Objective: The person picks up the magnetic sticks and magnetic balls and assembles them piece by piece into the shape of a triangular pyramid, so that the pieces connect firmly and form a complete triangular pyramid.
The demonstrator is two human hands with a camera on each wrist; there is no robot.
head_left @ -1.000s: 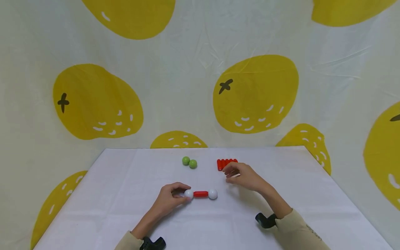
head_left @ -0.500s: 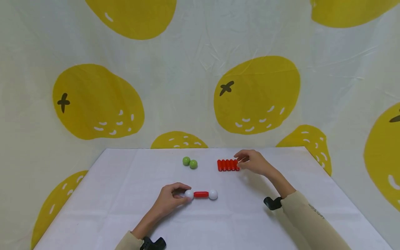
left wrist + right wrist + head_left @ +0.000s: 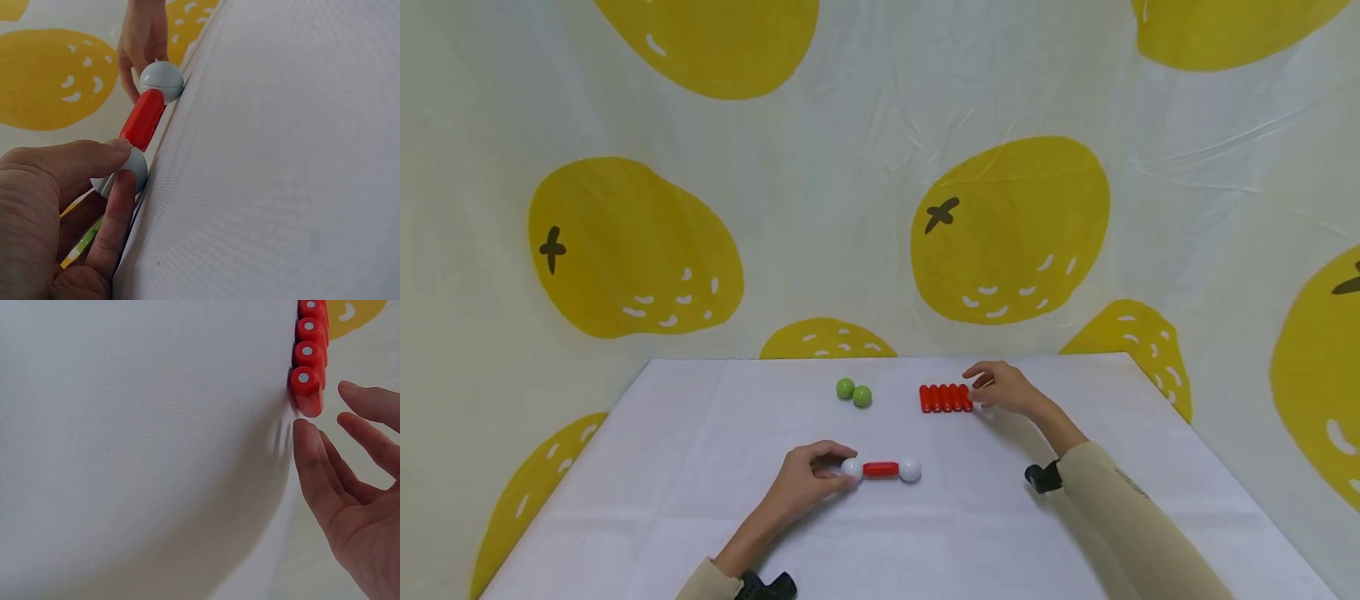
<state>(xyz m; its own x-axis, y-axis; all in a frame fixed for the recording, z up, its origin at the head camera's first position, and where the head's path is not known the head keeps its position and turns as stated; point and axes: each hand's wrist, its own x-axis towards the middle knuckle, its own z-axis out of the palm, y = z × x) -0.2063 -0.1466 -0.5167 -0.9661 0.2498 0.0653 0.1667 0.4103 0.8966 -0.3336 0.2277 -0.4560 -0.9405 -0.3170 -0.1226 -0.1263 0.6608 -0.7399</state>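
Observation:
My left hand pinches a white ball between thumb and fingers. That ball sits at the left end of a red magnetic rod; a second white ball is on the rod's other end. Farther back, my right hand is at the right end of a row of red rods lying side by side. In the right wrist view its parted fingers are right beside the end rod, nothing gripped. Silver dots show in the rod ends.
Two green balls lie left of the rod row, near the back. White cloth covers the table, whose back edge meets a curtain printed with yellow fruit. A dark wrist camera is on the right wrist.
My right hand has moved right and back, from in front of the red rods to the row's right end. My left hand keeps its pinch on the white ball in the same place.

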